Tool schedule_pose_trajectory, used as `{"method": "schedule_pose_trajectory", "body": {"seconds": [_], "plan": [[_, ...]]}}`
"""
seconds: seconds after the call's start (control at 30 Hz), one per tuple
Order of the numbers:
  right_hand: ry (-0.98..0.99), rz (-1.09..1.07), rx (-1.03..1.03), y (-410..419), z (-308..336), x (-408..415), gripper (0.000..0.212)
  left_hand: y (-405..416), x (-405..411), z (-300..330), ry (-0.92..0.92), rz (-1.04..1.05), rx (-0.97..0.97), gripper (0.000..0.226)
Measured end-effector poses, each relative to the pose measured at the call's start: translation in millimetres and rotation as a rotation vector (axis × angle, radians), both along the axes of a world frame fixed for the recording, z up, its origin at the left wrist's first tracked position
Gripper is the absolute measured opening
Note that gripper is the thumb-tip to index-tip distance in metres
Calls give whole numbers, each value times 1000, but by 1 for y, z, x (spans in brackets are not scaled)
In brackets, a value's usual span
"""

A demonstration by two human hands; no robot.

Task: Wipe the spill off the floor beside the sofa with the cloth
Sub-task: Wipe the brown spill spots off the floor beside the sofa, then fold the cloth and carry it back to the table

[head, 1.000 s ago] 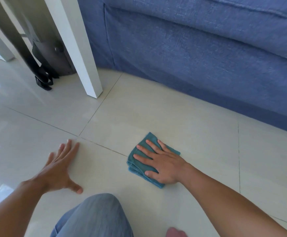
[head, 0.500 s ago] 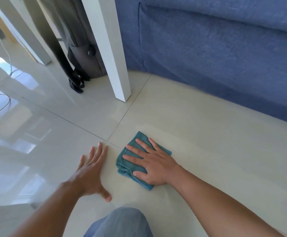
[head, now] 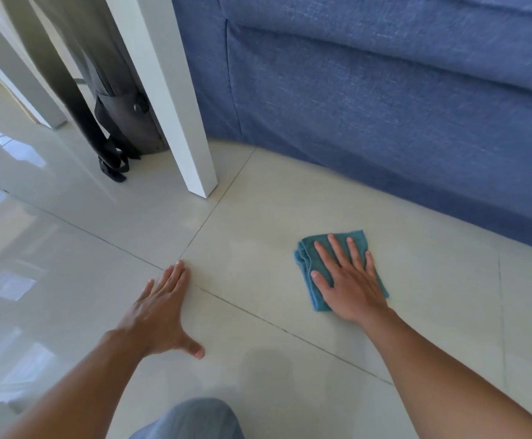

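Observation:
A folded teal cloth (head: pixel 309 274) lies flat on the pale tiled floor (head: pixel 258 223), a short way in front of the blue sofa (head: pixel 385 106). My right hand (head: pixel 350 280) presses down on the cloth, palm flat with fingers spread toward the sofa, covering most of it. My left hand (head: pixel 160 308) rests flat on the bare tile to the left of the cloth, fingers together and thumb out, holding nothing. I see no distinct wet mark on the glossy floor.
A white table leg (head: pixel 176 99) stands on the floor left of the sofa's corner. Behind it leans a dark bag with straps (head: pixel 115 128). Another white leg (head: pixel 20 80) stands far left. My knee in blue-grey fabric (head: pixel 191 419) shows at the bottom edge.
My right hand has slid the cloth to the right, away from my left hand, and its fingers now point more toward the sofa. The left hand stays planted on the tile.

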State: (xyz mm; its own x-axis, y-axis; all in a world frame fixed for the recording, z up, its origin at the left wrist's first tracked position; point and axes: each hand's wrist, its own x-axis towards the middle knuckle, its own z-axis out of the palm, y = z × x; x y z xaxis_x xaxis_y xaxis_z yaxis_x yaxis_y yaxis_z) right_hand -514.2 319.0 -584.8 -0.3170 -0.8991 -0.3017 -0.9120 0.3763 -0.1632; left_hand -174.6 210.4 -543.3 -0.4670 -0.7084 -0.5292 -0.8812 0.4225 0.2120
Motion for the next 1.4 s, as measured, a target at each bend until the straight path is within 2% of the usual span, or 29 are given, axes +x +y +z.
{"method": "schedule_pose_trajectory", "body": {"seconds": [0.13,0.23,0.3,0.43,0.53,0.6,0.7,0.8,0.87,0.97,1.1,1.17,1.23,1.3,1.4], "plan": [[12,-112,39,36,2,-25,66,3,-18,-2,34,26,-7,165],[-47,-148,66,37,5,-30,67,9,-34,-5,110,16,-47,151],[-131,-180,-13,33,10,-28,64,13,-51,-6,163,-52,-86,133],[-312,-444,-389,42,26,-32,54,23,-106,1,254,-110,-127,91],[-312,-550,-422,50,36,-42,59,29,-153,13,289,-92,-131,63],[-311,-575,-411,50,38,-48,62,32,-180,17,322,-75,-142,52],[-305,-633,-388,45,34,-57,69,36,-213,14,346,-55,-157,53],[-324,-717,-397,39,31,-63,80,38,-239,6,325,-6,-96,64],[-400,-779,-371,36,32,-66,81,39,-253,1,277,3,-73,64],[-548,-850,-327,32,36,-66,57,41,-265,-4,220,-4,-80,52],[-679,-876,-390,37,38,-64,23,42,-271,-3,251,29,-69,36],[-740,-885,-392,41,39,-66,16,41,-270,1,281,47,-34,28],[-774,-900,-399,42,40,-68,12,39,-266,6,379,118,87,22],[-797,-916,-415,42,43,-67,16,38,-264,9,488,198,240,32],[-874,-883,-426,43,50,-63,34,43,-262,14,535,229,276,56]]}}
